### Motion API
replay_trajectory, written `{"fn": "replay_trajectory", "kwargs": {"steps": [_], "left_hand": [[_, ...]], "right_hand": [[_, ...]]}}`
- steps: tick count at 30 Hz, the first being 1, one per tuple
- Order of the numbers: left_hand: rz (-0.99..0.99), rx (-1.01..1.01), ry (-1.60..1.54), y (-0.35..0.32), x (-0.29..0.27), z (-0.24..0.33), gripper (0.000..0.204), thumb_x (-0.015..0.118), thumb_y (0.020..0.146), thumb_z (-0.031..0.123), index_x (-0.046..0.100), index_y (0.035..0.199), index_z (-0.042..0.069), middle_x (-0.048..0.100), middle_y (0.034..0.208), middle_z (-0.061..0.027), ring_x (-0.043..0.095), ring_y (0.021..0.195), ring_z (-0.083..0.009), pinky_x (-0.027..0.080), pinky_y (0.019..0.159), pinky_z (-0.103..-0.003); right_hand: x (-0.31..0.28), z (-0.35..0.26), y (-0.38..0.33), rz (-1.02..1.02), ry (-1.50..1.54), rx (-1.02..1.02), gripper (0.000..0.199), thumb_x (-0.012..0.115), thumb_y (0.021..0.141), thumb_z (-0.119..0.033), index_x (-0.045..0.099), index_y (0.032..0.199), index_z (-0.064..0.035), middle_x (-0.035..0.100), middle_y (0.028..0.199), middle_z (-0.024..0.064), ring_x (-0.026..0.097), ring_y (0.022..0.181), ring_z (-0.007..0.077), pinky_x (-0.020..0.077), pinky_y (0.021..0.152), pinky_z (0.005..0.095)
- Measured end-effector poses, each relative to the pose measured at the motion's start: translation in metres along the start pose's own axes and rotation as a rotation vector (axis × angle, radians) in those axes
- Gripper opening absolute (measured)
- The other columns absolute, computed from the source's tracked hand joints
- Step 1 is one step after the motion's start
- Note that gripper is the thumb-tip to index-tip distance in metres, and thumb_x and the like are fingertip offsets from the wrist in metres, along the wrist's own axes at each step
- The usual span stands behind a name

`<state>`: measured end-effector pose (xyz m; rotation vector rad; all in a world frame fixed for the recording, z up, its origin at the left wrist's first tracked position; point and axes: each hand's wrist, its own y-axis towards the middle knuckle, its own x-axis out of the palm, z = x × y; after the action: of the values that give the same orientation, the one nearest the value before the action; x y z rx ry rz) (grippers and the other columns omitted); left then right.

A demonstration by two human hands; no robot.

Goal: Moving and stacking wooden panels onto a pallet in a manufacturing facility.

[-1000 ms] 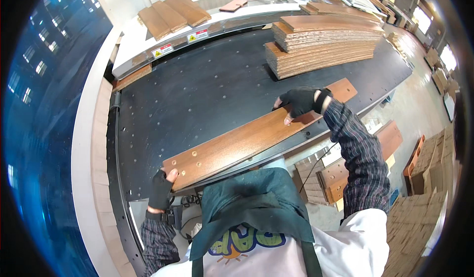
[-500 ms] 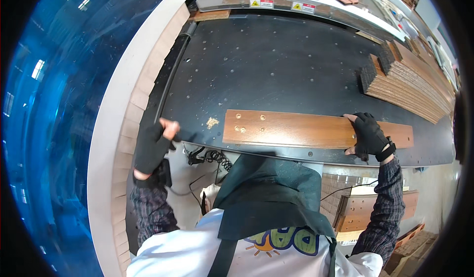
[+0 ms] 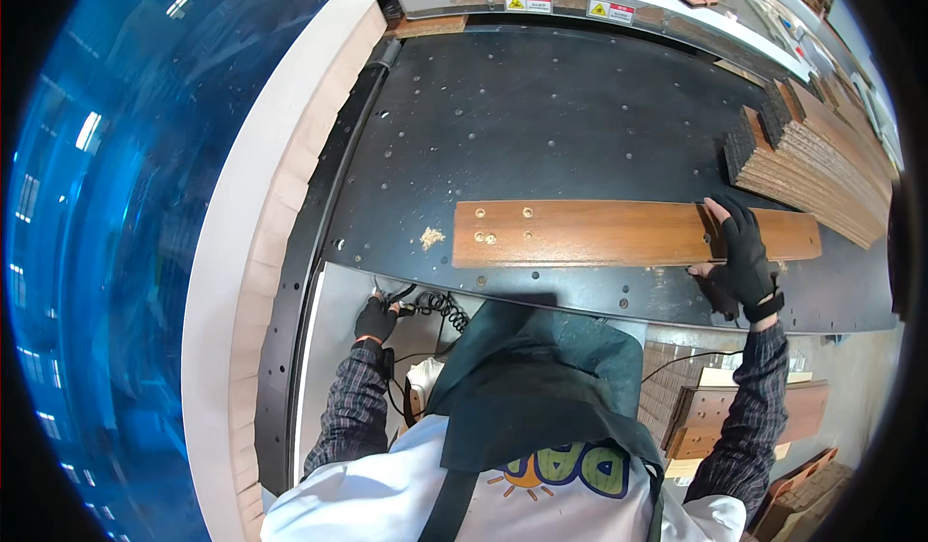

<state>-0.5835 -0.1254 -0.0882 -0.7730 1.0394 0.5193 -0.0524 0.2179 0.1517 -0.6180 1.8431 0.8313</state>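
Note:
A long brown wood-grain board (image 3: 590, 234) with several drilled holes lies along the near edge of the black worktable (image 3: 454, 126). My right hand (image 3: 742, 252), in a black fingerless glove, spans the board toward its right end, with the fingers at the far edge and the thumb at the near one. Below the table edge at the left, my gloved left hand (image 3: 375, 320) is closed round a black air gun (image 3: 403, 295). A black coiled hose (image 3: 441, 308) runs beside it. The fingers on the gun are partly hidden.
Sawdust (image 3: 431, 238) lies left of the board. Stacked boards (image 3: 812, 170) stand at the right of the table. A white machine beam (image 3: 483, 2) with warning labels crosses the back. Drilled boards (image 3: 706, 416) are stacked below at the right. A pale curved border (image 3: 232, 252) runs along the left.
My left hand has moved down and right from beside the table corner and taken hold of the air gun. The board has shifted slightly away from the near edge, my right hand still on it.

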Motion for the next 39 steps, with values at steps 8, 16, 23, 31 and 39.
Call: {"fn": "replay_trajectory", "kwargs": {"steps": [8,16,23,31,39], "left_hand": [[0.186,-0.109,-0.084,0.008,0.026,-0.005,0.038,0.048,0.099,0.038,0.066,0.105,0.005,0.071,0.098,-0.0219,0.067,0.094,-0.0413,0.050,0.082,-0.051],[0.434,-0.023,-0.100,-0.079,0.004,-0.034,0.035,0.047,0.101,0.036,0.065,0.099,0.007,0.069,0.085,-0.0191,0.067,0.083,-0.0400,0.050,0.071,-0.050],[0.241,0.401,-0.558,-0.145,-0.178,0.111,0.027,0.053,0.102,0.023,0.068,0.099,0.001,0.053,0.060,-0.0030,0.055,0.055,-0.0132,0.043,0.054,-0.030],[0.026,1.113,-0.360,-0.191,-0.235,0.292,0.024,0.052,0.099,0.015,0.070,0.100,-0.001,0.070,0.082,-0.0092,0.067,0.074,-0.0206,0.051,0.069,-0.032],[-0.080,1.291,0.104,-0.060,-0.188,0.283,0.118,0.090,0.063,0.048,0.030,0.153,0.001,0.059,0.123,-0.0260,0.060,0.112,-0.0370,0.048,0.095,-0.043]], "right_hand": [[0.018,-0.086,-0.073,0.254,0.248,0.175,0.057,0.079,0.078,-0.009,0.058,0.131,-0.0055,0.058,0.131,0.0196,0.056,0.120,0.0382,0.0451,0.101,0.0434],[0.077,-0.164,-0.077,0.288,0.443,0.041,0.048,0.080,0.075,-0.008,0.065,0.120,-0.0110,0.069,0.099,0.0115,0.066,0.086,0.0320,0.0521,0.074,0.0409],[0.099,-0.229,-0.022,-0.056,0.843,-0.045,0.075,0.077,0.084,-0.034,0.044,0.145,-0.0074,0.067,0.106,0.0198,0.067,0.091,0.0356,0.0538,0.079,0.0438],[0.129,-0.269,0.007,0.239,1.232,-0.041,0.077,0.076,0.084,-0.019,0.036,0.148,-0.0019,0.054,0.133,0.0248,0.057,0.120,0.0384,0.0466,0.100,0.0431],[-0.026,-0.152,-0.110,0.244,1.151,0.381,0.041,0.064,0.097,-0.017,0.051,0.133,-0.0016,0.060,0.092,0.0039,0.057,0.087,0.0084,0.0485,0.076,0.0271]]}}
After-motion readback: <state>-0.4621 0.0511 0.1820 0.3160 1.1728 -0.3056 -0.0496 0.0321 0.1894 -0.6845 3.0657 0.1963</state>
